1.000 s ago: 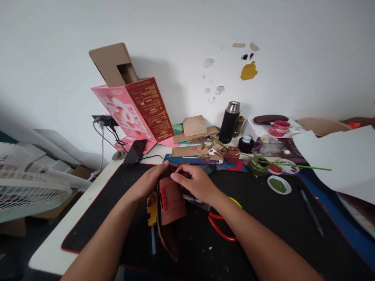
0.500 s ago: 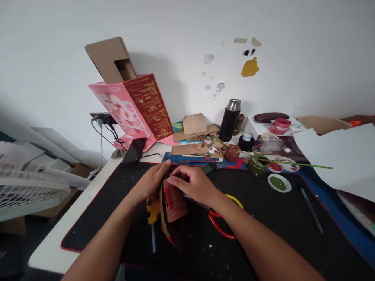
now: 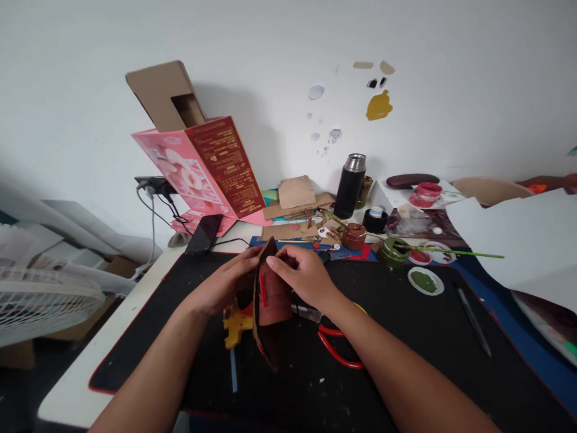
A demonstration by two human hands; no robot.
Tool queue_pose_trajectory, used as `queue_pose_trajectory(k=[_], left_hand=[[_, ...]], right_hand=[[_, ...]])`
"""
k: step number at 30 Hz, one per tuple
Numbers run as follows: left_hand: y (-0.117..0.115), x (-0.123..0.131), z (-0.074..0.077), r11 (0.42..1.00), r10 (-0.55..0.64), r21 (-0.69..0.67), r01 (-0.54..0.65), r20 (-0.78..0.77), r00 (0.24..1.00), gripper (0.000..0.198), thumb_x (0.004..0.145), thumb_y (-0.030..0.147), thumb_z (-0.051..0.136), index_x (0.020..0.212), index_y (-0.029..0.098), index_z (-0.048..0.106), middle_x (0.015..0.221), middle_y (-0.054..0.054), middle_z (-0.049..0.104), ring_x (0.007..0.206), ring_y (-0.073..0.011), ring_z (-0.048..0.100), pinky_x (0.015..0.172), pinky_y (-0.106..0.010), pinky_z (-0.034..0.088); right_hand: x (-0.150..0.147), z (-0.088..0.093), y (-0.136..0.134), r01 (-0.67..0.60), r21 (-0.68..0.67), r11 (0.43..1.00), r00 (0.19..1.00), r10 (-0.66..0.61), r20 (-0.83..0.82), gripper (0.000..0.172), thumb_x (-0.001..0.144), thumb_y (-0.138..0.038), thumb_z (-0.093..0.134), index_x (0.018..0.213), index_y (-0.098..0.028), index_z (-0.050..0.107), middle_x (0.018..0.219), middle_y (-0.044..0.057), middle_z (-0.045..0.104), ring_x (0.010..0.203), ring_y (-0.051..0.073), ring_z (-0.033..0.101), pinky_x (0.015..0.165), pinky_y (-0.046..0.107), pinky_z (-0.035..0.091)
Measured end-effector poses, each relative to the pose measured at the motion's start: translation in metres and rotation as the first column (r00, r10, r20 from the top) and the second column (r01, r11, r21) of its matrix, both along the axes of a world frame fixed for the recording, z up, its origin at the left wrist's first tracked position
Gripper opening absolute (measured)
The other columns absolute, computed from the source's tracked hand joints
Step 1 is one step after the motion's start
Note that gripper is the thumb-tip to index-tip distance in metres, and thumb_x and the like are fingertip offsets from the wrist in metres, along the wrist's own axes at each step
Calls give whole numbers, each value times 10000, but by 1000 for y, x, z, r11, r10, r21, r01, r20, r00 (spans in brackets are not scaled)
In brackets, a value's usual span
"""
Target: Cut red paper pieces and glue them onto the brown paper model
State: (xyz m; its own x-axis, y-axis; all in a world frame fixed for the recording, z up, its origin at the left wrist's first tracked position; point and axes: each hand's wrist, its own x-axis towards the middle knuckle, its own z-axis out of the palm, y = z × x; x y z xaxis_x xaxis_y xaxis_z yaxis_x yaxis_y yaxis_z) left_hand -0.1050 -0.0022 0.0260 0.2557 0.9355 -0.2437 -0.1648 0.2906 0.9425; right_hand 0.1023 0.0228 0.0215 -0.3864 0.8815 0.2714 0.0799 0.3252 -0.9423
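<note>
A brown-painted cardboard model with a red strip stands upright on the black mat. My left hand grips its left side, fingers curled round the back edge. My right hand holds its top right, thumb and fingers pinching the upper edge. A yellow painted piece sticks out at the model's lower left. Red-handled scissors lie on the mat under my right wrist.
Paint pots, a green pot with a green stick, and a white dish of green paint sit behind. A black flask, a phone, a pink box, white paper and a fan surround the mat.
Both hands have tilted the cardboard model more upright and raised its top edge; the right hand's fingers moved onto that edge. The view shifted slightly.
</note>
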Motion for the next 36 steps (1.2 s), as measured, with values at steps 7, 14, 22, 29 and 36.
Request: queue_pose_trajectory(k=[7, 14, 22, 29, 36], left_hand=[[-3, 5, 9, 997, 51, -58, -51, 0, 999, 478, 779, 339, 880, 1227, 204, 781, 1331, -118, 775, 1220, -346, 723, 1011, -376, 560], [0, 4, 6, 997, 69, -27, -67, 105, 992, 391, 770, 324, 910, 1125, 201, 801, 1209, -115, 817, 1170, -324, 752, 989, -355, 577], [3, -4, 4, 990, 135, -63, -126, 190, 972, 317, 807, 403, 848, 1016, 170, 799, 1058, -115, 842, 986, -300, 801, 920, -381, 623], [4, -7, 4, 972, 204, -157, -177, 177, 963, 263, 743, 388, 872, 889, 186, 788, 884, -87, 842, 844, -293, 809, 855, -399, 657], [5, 2, 1, 995, 95, -45, -89, 143, 985, 319, 808, 392, 854, 1021, 161, 799, 1037, -131, 841, 1133, -365, 768, 1028, -444, 594]], right_hand=[[1, 4, -3, -17, 9, 1000, 1000, 17, 0, 282, 962, -457, 669, 853, -199, 703, 786, 11, 716, 694, 157, 605, 640, 283, 429], [3, 6, 0, 50, -16, 999, 997, -51, -64, 311, 990, -493, 620, 962, -204, 730, 900, 43, 768, 811, 199, 676, 720, 301, 490], [5, 1, 8, 122, -132, 984, 972, -146, -186, 321, 986, -509, 619, 959, -204, 714, 825, 41, 707, 775, 215, 657, 656, 304, 472], [4, 2, 7, 119, -82, 990, 978, -131, -160, 275, 995, -451, 613, 984, -201, 726, 874, 42, 742, 791, 201, 673, 700, 299, 490], [3, 3, 6, 95, -81, 992, 979, -108, -173, 239, 994, -411, 641, 1050, -207, 751, 1026, 62, 789, 884, 204, 689, 792, 321, 511]])
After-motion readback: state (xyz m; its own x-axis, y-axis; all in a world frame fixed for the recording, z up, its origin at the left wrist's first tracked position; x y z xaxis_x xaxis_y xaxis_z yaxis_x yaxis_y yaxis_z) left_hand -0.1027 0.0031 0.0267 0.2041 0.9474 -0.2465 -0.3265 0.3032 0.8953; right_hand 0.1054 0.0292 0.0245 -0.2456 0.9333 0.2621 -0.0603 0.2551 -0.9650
